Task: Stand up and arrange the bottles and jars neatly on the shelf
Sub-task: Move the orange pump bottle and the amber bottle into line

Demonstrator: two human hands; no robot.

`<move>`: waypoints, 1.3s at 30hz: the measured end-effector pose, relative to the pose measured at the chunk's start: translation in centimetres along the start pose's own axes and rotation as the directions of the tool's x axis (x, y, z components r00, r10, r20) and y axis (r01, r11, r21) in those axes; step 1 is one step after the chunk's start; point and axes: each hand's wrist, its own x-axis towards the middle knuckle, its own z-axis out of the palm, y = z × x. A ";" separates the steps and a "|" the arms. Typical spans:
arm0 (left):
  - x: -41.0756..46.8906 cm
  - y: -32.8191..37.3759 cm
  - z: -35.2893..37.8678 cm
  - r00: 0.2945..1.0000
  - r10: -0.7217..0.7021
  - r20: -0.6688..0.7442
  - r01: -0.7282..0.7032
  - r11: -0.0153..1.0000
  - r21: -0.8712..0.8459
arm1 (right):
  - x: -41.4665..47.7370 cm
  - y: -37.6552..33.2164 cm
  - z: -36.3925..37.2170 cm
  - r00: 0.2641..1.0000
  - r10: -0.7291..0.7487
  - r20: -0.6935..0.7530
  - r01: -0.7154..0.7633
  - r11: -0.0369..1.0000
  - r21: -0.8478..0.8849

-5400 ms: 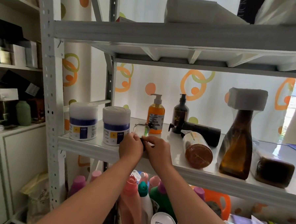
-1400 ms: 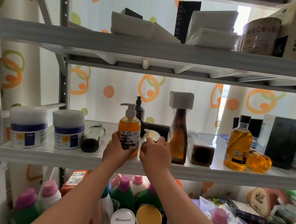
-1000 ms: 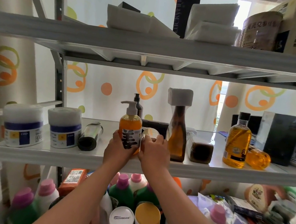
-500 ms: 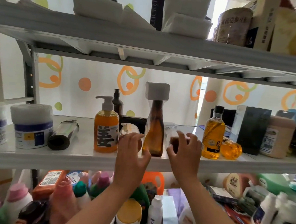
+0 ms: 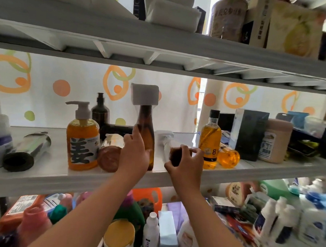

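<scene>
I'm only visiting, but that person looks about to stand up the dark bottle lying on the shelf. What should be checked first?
1. Grip on the dark brown bottle: ok. The right hand curls round its near end.
2. Tall amber bottle steady: ok. It is upright, and the left hand rests against it.
3. Standing room beside the yellow bottle: cannot tell. The hands cover that spot.
4. Dark bottle's cap closed: cannot tell. It is wrapped in clear plastic.
5. Everything else upright: not ok. The round jar, silver tube and small orange bottle lie on their sides.
</scene>
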 end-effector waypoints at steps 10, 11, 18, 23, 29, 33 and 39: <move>0.0 1.7 2.1 0.999 -0.028 0.021 0.029 0.999 -0.038 | 0.5 2.0 -0.9 0.999 -0.011 -0.047 0.003 0.987 -0.164; 0.0 2.0 2.3 0.999 -0.026 0.021 0.027 0.999 -0.038 | 0.6 2.0 -1.0 0.999 -0.007 -0.039 0.000 0.986 -0.170; 0.0 2.8 3.7 0.998 0.001 0.061 0.009 0.986 -0.166 | 0.7 2.6 -1.1 0.998 -0.022 -0.057 0.013 0.988 -0.153; 0.6 1.8 3.9 0.961 -0.078 0.264 0.154 0.947 -0.282 | 0.8 3.0 -0.9 0.997 -0.039 -0.069 0.029 0.990 -0.140; 0.2 1.9 3.5 0.945 -0.113 0.308 0.189 0.954 -0.230 | 0.7 3.0 -0.9 0.997 -0.048 -0.061 0.040 0.992 -0.122; -0.2 2.8 3.9 0.946 -0.086 0.313 0.162 0.961 -0.225 | 0.8 2.9 -0.9 0.997 -0.045 -0.055 0.038 0.991 -0.127; -0.4 3.2 4.8 0.956 -0.090 0.280 0.158 0.961 -0.229 | 0.7 3.1 -0.5 0.994 -0.048 -0.101 0.032 0.987 -0.160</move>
